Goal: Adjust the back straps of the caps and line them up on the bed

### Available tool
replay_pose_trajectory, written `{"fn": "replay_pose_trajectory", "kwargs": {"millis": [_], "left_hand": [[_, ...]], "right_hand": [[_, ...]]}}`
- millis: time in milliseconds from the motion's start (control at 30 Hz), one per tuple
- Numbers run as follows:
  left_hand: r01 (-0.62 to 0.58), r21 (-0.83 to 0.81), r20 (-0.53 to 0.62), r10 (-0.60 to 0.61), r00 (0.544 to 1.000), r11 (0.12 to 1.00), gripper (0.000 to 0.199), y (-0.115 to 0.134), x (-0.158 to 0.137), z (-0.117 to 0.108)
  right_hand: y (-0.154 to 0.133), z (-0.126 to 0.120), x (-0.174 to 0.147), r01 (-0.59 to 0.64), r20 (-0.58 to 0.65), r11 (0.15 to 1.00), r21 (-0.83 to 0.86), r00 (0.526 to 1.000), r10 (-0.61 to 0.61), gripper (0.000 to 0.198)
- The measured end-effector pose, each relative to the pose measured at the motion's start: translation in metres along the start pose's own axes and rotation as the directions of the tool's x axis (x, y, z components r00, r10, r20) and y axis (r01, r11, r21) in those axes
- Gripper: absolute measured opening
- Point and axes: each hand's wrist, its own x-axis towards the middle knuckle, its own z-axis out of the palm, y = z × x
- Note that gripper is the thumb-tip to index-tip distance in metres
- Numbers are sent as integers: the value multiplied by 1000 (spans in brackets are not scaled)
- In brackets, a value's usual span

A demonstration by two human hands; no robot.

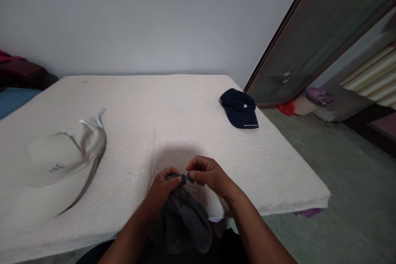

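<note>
Both my hands hold a grey cap [185, 222] at the near edge of a white mattress [161, 107]. My left hand [162, 189] pinches the cap's back strap from the left, and my right hand [210, 175] pinches the same strap from the right, fingertips almost touching. The cap's body hangs down below my hands, over my lap. A beige wide-brimmed hat [58, 161] lies on the mattress at the left. A navy baseball cap [239, 108] with a small white logo rests near the mattress's far right edge.
A pale wall stands behind the mattress. A glass-panelled door [315, 37] leans at the right, with a red object [287, 108] and a purple item [318, 95] on the grey floor near it. Dark red and blue bedding [15, 82] shows at the far left.
</note>
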Motion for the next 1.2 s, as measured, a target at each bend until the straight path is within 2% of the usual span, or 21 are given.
{"fn": "replay_pose_trajectory", "kwargs": {"millis": [133, 333, 600, 700, 833, 967, 1200], "left_hand": [[-36, 138, -46, 43, 998, 990, 21, -2, 2, 0], [-84, 354, -83, 121, 989, 932, 17, 1, -1, 2], [-193, 462, -25, 230, 973, 865, 12, -5, 2, 0], [-169, 447, -20, 199, 980, 878, 13, -6, 2, -1], [-35, 292, -28, 46, 999, 956, 18, -6, 0, 0], [-2, 189, 3, 1, 1000, 982, 21, -7, -1, 0], [-71, 333, -10, 79, 997, 940, 21, -7, 2, 0]], "right_hand": [[1, 1, 2, -21, -5, 994, -110, 1000, 20, 10], [6, 0, 4, 17, -2, 959, -282, 1000, -18, 9], [13, -2, 4, 51, 36, 870, -490, 999, -38, 14], [13, -3, 4, 40, 52, 886, -462, 998, -18, 13], [11, -6, 3, 5, 92, 947, -322, 995, 26, 10], [10, -9, 2, -12, 125, 973, -232, 991, 42, 8], [12, -9, 2, -25, 113, 966, -257, 992, 55, 12]]}}
